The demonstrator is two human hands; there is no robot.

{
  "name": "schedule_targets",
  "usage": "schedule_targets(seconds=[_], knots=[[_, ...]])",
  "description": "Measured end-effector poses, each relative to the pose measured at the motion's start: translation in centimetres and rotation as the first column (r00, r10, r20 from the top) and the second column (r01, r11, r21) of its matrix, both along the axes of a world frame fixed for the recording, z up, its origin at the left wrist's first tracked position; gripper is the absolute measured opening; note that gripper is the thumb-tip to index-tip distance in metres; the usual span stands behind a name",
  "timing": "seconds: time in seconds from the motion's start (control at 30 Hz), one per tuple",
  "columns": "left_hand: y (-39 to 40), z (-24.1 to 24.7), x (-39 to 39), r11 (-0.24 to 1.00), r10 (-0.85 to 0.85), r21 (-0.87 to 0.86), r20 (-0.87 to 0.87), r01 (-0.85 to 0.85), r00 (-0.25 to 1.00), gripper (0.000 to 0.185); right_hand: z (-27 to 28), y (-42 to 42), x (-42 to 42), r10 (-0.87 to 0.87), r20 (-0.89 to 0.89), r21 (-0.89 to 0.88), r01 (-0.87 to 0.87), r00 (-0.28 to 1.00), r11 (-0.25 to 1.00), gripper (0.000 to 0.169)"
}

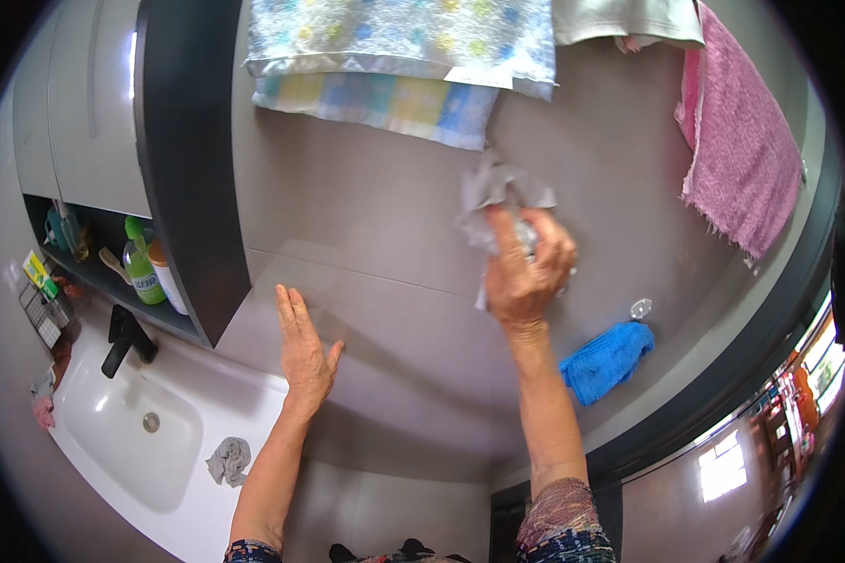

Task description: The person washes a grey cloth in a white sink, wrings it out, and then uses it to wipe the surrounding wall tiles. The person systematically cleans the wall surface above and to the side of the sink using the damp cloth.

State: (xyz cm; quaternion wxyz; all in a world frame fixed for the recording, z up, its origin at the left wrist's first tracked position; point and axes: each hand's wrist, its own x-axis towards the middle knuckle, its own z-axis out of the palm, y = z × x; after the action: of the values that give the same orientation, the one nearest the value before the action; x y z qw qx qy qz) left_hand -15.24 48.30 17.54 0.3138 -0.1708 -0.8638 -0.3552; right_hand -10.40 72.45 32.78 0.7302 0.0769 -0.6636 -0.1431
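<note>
My right hand (528, 267) grips a crumpled light grey cloth (489, 190) against the grey tiled wall (366, 204), below two hanging patterned towels (401, 42); hand and cloth are slightly blurred. My left hand (306, 355) holds nothing and rests with its palm side towards the wall, fingers pointing up and thumb apart, between the dark cabinet and my right arm. A second crumpled grey cloth (229, 461) lies on the white washbasin's rim, left of my left forearm. A blue cloth (609, 360) hangs below a clear wall hook (641, 308), right of my right forearm.
At left a wall cabinet (190, 169) holds a green pump bottle (141, 264) and other bottles on its open shelf. Below it is the washbasin (134, 450) with a black faucet (127, 341). A pink towel (743, 141) hangs at upper right, near a dark door frame (704, 380).
</note>
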Motion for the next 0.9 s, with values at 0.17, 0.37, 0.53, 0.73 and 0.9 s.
schedule_targets(seconds=[0.17,0.37,0.53,0.73,0.9], knots=[[-0.2,0.2,0.2,0.997,0.062,-0.044,-0.035,-0.063,0.997,0.109,2.8,5.2,2.5,-0.032,-0.106,-0.17,0.014,0.994,0.985,0.066],[0.8,0.6,0.5,0.996,0.076,-0.051,-0.037,-0.078,0.996,0.11,4.4,4.0,1.6,-0.071,-0.279,-0.408,-0.051,0.958,0.912,0.056],[0.1,0.3,0.3,0.996,0.08,-0.042,-0.051,-0.082,0.996,0.112,1.2,-2.3,-1.3,0.012,-0.157,-0.295,-0.058,0.988,0.954,0.056],[0.5,-0.3,0.0,0.996,0.087,-0.02,-0.052,-0.089,0.995,0.112,-2.1,-8.7,-4.2,0.081,0.022,-0.113,-0.078,0.996,0.991,0.038],[-0.1,-0.4,0.1,0.995,0.082,-0.043,-0.087,-0.086,0.993,0.11,-2.6,-12.5,-6.8,0.172,0.131,0.072,-0.182,0.976,0.981,0.03]])
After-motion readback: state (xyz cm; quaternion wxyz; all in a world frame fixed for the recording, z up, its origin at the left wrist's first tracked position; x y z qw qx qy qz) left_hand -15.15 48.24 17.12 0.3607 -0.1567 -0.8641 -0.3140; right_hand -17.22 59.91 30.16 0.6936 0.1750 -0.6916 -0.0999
